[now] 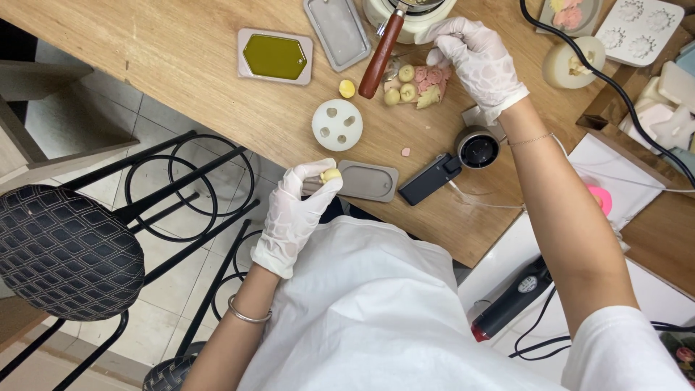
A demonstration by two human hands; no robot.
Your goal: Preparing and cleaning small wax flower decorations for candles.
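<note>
Gloves cover both hands. Left hand [297, 213] pinches a small yellow wax piece [331, 174] in its fingertips, just above a grey mould [369, 181] at the table [181, 58] edge. Farther off, right hand [478, 61], fingers curled, touches nothing I can make out beside the pot [409, 18].

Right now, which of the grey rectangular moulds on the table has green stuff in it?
The grey mould farthest left, lying alone beyond the round white mould, holds a glossy olive-green fill. The one by the pot and the one near the left hand look empty.
</note>
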